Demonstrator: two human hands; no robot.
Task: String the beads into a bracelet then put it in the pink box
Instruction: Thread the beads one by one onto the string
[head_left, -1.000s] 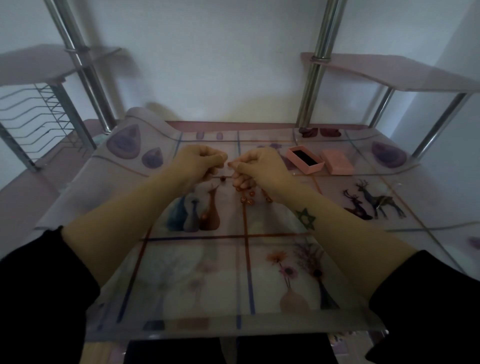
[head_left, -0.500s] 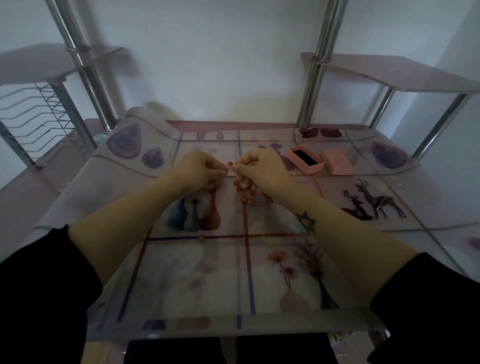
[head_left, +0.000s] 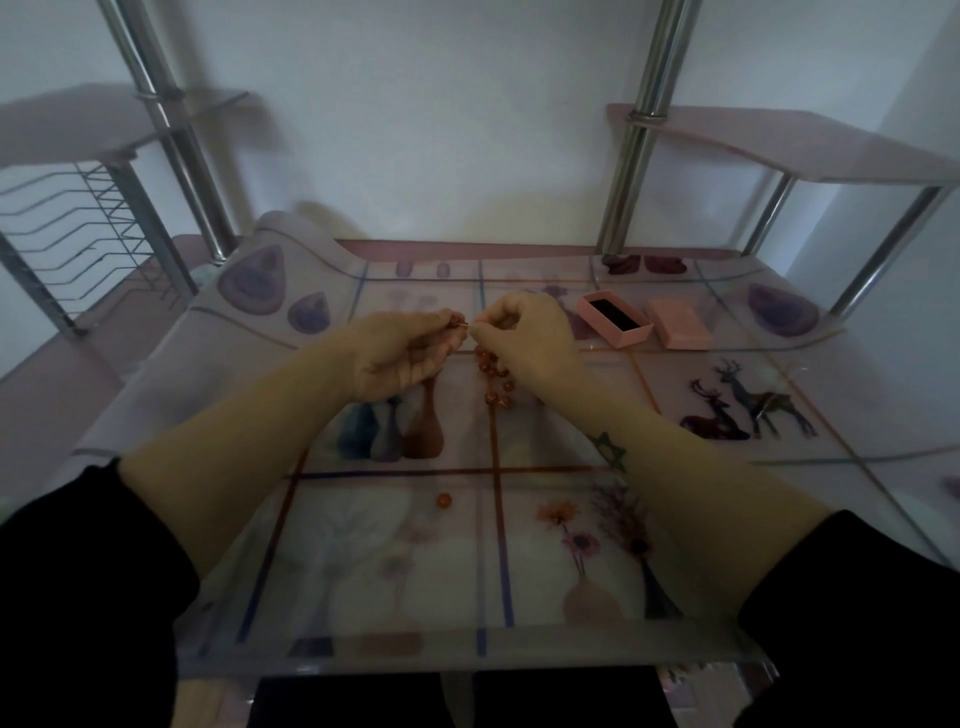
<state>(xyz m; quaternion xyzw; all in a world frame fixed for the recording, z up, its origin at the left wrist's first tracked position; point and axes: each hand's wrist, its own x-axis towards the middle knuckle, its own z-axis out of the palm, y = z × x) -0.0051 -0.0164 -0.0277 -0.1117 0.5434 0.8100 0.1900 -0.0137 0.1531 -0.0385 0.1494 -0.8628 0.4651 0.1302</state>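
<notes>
My left hand (head_left: 402, 351) and my right hand (head_left: 524, 340) meet fingertip to fingertip above the middle of the table. The left hand pinches a small orange-red bead (head_left: 458, 320). The right hand pinches the end of a thin string, too fine to trace. Several loose orange beads (head_left: 493, 376) lie on the patterned mat under the right hand. One stray bead (head_left: 443, 501) lies nearer to me. The open pink box (head_left: 615, 318) with a dark lining sits to the right of my hands, its lid (head_left: 679, 323) beside it.
A clear patterned mat (head_left: 363, 571) covers the table, curling up at the back left. Chrome posts (head_left: 631, 156) and pink shelves (head_left: 779, 150) rise at the back. A wire rack (head_left: 78, 223) stands at the left.
A bead has dropped and rolled toward me onto the mat. My hands have shifted slightly, and a bead now shows at the left fingertips.
</notes>
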